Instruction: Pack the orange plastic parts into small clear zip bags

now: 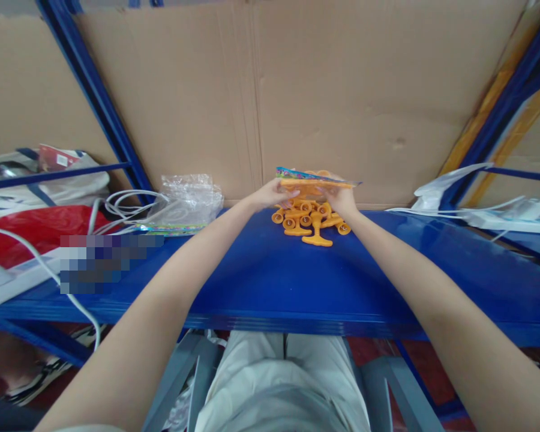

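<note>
Above the back of the blue tabletop (270, 276), my left hand (270, 195) and my right hand (343, 199) hold a clear plastic bag (315, 177) between them, one at each end. The bag has a colourful printed strip along its upper edge, and orange plastic shows at it. Fingers of both hands are bent around its ends; the bag hides some of them. Right below lies a pile of orange plastic T-shaped handles (317, 231), several with round hollow ends turned toward me.
Left of the pile, clear plastic bags (191, 201) lie near white cables (121, 204), a red bag (27, 231) and a white cloth bag (87, 183). White plastic (432, 192) and a white power strip (513, 221) sit at right. Cardboard (342, 78) stands behind, between blue posts (96, 90).
</note>
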Demonstrator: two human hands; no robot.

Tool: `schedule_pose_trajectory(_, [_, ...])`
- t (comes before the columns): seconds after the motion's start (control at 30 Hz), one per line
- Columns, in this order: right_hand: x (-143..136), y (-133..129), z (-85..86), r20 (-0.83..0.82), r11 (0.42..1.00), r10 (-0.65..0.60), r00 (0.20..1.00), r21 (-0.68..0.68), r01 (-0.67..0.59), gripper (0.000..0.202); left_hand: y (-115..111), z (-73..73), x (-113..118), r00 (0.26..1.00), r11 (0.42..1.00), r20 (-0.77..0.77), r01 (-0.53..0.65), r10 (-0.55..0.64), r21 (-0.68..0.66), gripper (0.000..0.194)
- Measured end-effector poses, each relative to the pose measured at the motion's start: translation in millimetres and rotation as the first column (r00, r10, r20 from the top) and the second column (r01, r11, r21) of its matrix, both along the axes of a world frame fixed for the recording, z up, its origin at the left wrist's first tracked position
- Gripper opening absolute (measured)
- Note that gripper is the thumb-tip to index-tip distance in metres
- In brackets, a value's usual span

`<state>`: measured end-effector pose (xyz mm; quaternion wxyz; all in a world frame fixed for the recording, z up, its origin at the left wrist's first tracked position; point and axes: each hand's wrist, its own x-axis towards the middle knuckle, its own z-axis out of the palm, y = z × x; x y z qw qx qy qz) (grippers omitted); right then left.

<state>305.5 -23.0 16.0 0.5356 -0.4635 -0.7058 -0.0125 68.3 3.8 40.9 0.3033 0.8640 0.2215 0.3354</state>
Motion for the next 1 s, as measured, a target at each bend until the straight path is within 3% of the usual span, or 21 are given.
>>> schedule_pose_trajectory(0.1, [7, 10, -6.1, -0.085, 0.999, 0.009, 0.996, -0.052, -0.014, 0.034, -4, 1.2, 9, 0.997, 0.999, 0.083, 0.012, -0.009, -0.035, 0.057])
schedule_pose_trajectory(0.2, [15, 9, -5.8, -0.039, 0.973, 0.006, 0.999, -0.231, -0.015, 0.037, -9, -1.6, 21, 0.988, 0.998, 0.151, -0.026, 0.033, -0.051, 0.048])
schedule_pose_trajectory(0.3, [25, -5, 0.0, 0.060, 0.882, 0.108, 0.992, -0.467, -0.068, 0.041, -15, -6.3, 30, 0.984, 0.996, 0.164, -0.055, 0.067, -0.075, 0.041])
schedule_pose_trajectory(0.37, [31, -20, 6.6, 0.019, 0.804, 0.233, 0.972, -0.566, -0.182, 0.044, -19, -7.7, 33, 0.985, 0.993, 0.147, -0.072, 0.085, -0.093, 0.035])
schedule_pose_trajectory(0.43, [36, -35, 14.5, -0.089, 0.746, 0.299, 0.950, -0.598, -0.291, 0.046, -21, -7.0, 35, 0.984, 0.988, 0.141, -0.096, 0.113, -0.122, 0.032])
schedule_pose_trajectory(0.5, [40, -46, 22.0, -0.187, 0.732, 0.262, 0.947, -0.601, -0.321, 0.044, -23, -4.6, 35, 0.975, 0.979, 0.161, -0.125, 0.151, -0.162, 0.030])
schedule_pose_trajectory(0.57, [43, -51, 26.9, -0.271, 0.766, 0.158, 0.949, -0.573, -0.291, 0.044, -23, -1.3, 35, 0.958, 0.966, 0.195, -0.170, 0.209, -0.197, 0.029])
schedule_pose_trajectory(0.67, [46, -47, 28.2, -0.344, 0.871, 0.018, 0.939, -0.455, -0.184, 0.038, -25, 4.3, 35, 0.931, 0.941, 0.200, -0.260, 0.304, -0.218, 0.027])
schedule_pose_trajectory(0.73, [47, -42, 26.8, -0.346, 0.916, 0.000, 0.938, -0.376, -0.139, 0.028, -26, 8.2, 36, 0.928, 0.932, 0.161, -0.301, 0.335, -0.203, 0.024])
schedule_pose_trajectory(0.83, [47, -37, 26.7, -0.288, 0.940, 0.022, 0.957, -0.321, -0.118, 0.025, -29, 14.3, 39, 0.925, 0.925, 0.115, -0.343, 0.363, -0.164, 0.020])
schedule_pose_trajectory(1.0, [42, -40, 37.1, -0.153, 0.997, -0.033, 0.988, -0.075, 0.022, 0.025, -32, 25.9, 44, 0.883, 0.911, 0.228, -0.386, 0.411, -0.148, 0.020])
